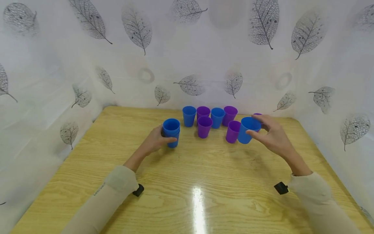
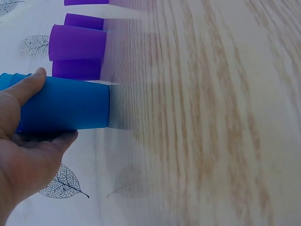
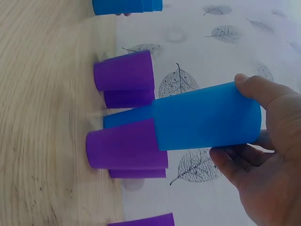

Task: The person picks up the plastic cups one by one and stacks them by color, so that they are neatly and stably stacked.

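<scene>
My left hand (image 1: 156, 140) grips a stack of nested blue cups (image 1: 172, 139), thumb on the near side. In the left wrist view the stack (image 2: 70, 104) stands upright, its base at the tabletop. On the right, my right hand (image 1: 273, 135) holds a single blue cup (image 1: 245, 131) between thumb and fingers. The right wrist view has this blue cup (image 3: 207, 117) upright and raised off the table. Just left of it stands a purple cup (image 1: 232, 132); another purple cup (image 1: 257, 114) is mostly hidden behind the right hand.
Toward the back wall stand a blue cup (image 1: 189, 116), a purple cup (image 1: 203, 111), a second blue cup (image 1: 217, 118) and a purple cup (image 1: 230, 114). One more purple cup (image 1: 205, 127) is in front of them. The wooden table (image 1: 175, 188) meets leaf-patterned walls (image 1: 204, 58).
</scene>
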Demonstrator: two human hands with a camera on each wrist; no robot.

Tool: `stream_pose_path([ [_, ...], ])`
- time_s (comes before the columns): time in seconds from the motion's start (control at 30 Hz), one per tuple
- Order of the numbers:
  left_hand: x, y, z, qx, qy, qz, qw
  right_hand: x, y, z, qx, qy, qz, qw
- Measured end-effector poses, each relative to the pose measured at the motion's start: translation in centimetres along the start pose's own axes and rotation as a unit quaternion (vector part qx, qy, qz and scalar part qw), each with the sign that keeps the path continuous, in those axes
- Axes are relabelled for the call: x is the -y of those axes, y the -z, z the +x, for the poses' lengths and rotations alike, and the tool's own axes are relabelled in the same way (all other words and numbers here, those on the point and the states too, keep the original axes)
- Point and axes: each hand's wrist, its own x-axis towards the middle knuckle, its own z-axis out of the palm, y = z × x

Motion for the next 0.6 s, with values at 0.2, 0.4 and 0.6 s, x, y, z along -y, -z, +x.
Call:
stream_pose_path([
  [0.2, -0.2, 0.0, -0.1, 0.001, -0.004, 0.000, 1.0000, 1.1, -1.9, 0.6, 0.009, 0.004, -0.005, 0.9999],
  [0.4, -0.2, 0.1, -0.1, 0.007, -0.013, -0.012, 0.9998, 2.0, -3.9, 1.8, 0.013, 0.017, 0.015, 0.9996],
  [0.6, 0.0, 0.1, 0.0, 0.008, -0.012, -0.014, 0.9998, 3.1, -5.6, 3.4, 0.026, 0.005, 0.054, 0.9982],
])
